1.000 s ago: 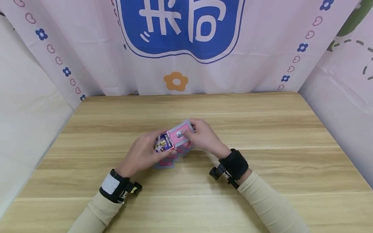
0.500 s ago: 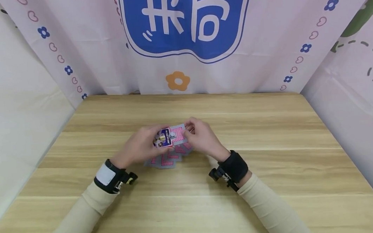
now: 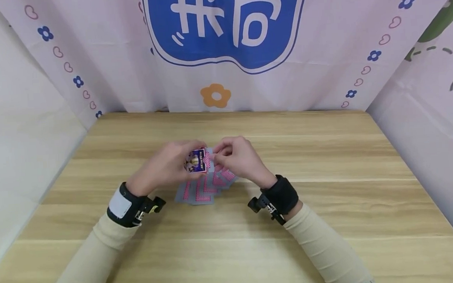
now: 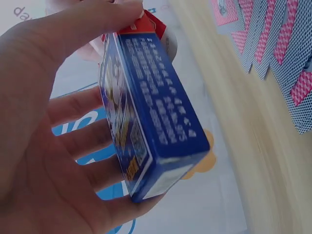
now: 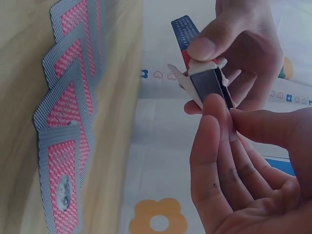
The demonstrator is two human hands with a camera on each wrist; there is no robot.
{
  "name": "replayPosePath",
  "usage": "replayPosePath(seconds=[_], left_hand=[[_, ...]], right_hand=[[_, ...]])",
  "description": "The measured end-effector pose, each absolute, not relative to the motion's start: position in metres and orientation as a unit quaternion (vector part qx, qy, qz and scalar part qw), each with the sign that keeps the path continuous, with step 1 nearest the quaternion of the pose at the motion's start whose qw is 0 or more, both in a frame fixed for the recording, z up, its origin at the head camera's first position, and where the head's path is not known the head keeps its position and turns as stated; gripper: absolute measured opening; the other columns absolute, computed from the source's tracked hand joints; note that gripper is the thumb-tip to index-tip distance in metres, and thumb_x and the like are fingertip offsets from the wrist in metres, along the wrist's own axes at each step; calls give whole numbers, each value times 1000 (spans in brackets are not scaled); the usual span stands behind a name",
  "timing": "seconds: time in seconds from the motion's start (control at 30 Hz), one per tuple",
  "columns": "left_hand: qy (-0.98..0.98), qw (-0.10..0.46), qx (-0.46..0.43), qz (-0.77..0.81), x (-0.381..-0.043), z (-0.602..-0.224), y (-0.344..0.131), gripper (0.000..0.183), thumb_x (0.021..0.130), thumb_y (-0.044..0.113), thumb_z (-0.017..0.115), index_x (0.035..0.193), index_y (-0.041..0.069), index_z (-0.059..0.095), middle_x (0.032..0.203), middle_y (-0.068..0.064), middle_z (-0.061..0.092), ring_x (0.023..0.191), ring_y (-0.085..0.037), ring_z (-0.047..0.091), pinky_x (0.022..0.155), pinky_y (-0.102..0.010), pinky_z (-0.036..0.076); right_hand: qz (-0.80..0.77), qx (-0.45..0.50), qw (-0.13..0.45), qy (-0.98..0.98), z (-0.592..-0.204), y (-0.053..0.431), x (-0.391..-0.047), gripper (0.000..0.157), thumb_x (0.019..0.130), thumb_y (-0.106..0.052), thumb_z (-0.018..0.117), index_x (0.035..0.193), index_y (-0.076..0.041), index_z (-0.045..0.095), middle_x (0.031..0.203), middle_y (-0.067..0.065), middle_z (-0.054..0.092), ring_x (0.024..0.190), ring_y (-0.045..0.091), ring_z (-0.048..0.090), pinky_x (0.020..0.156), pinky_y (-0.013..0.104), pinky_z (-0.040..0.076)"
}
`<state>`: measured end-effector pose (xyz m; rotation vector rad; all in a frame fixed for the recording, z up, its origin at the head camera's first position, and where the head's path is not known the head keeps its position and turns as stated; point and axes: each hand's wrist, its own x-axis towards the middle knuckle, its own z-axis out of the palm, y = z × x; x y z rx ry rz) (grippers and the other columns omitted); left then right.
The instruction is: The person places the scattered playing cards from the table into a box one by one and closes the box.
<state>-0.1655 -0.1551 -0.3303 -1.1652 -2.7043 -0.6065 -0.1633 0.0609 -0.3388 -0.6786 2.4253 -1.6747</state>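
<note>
My left hand (image 3: 170,163) grips a small blue playing-card box (image 4: 156,102) by its edges, with the thumb near the red end (image 4: 141,24). In the right wrist view the box's white end flap (image 5: 187,85) stands open toward the other hand. A stack of playing cards (image 3: 210,159) with pink-and-grey backs juts a short way out of that end. My right hand (image 3: 240,158) pinches the stack's outer end between thumb and fingertips. Below the hands, several more playing cards (image 3: 202,194) lie face down, overlapping in a fan on the table.
The wooden table (image 3: 232,244) spreads around the hands. A printed white cloth (image 3: 131,78) hangs along its back edge, and plain white sheets (image 3: 26,126) flank it. Each wrist wears a black strap (image 3: 281,198) with a small camera.
The right hand has moved left toward the box, and the cards have slid farther in, so less of them shows. Both hands have shifted slightly toward the back, uncovering more of the fan.
</note>
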Motion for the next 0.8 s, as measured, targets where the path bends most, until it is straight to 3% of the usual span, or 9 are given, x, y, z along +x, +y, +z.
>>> replayPosePath(seconds=[0.53,0.8], left_hand=[[-898,59,-386,-201,-164,-326,-155,61,69,35,81,120,11,57,98,-1,64,75,-8,57,58,-28,53],[-888,62,-403,-213,-162,-328,-157,62,69,34,82,119,8,57,97,-2,64,76,-9,57,57,-27,53]], right_hand=[[-554,-249,79,791,-345,60,-166,3,88,-6,66,90,-4,66,80,20,68,62,18,64,56,31,56],[-529,-253,64,807,-348,56,-164,6,86,-14,69,87,-8,68,76,14,68,62,19,63,53,28,47]])
